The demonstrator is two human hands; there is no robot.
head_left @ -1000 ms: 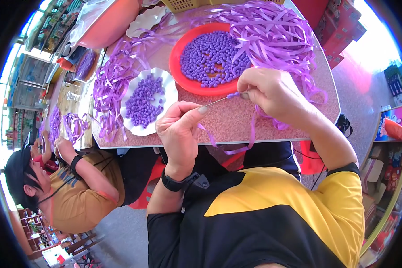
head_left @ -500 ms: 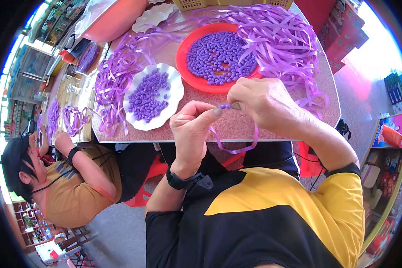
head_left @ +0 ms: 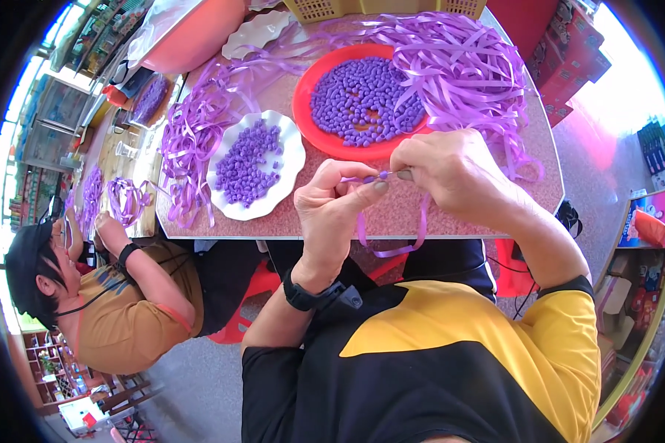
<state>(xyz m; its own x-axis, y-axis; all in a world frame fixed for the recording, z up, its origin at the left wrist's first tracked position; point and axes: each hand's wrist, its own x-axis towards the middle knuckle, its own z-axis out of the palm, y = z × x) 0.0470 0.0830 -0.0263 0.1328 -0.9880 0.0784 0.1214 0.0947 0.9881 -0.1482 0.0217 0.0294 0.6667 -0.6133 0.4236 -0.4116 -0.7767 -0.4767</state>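
Small purple beads [head_left: 380, 176] sit between my two hands, above the table's front edge. My left hand [head_left: 334, 198] pinches the beads and a purple ribbon between thumb and forefinger. Close beside it, my right hand [head_left: 442, 168] is closed in a pinch at the other end of the beads; what lies inside its fingers is mostly hidden. A loop of purple ribbon [head_left: 423, 221] hangs below my hands. Just beyond them stands a red plate [head_left: 303, 111] full of oval purple beads. To its left is a white scalloped plate [head_left: 294, 164] with rounder purple beads.
Heaps of purple ribbon [head_left: 465, 70] cover the table's far right and left side. A yellow crate [head_left: 332, 9], a pink basin [head_left: 192, 37] and a white dish [head_left: 255, 33] stand at the back. At left, a co-worker [head_left: 125, 295] sits handling ribbon at a wooden table.
My left hand has moved slightly right, closer to my right hand, and the ribbon now shows to the left of the beads. My right hand has shifted slightly right.
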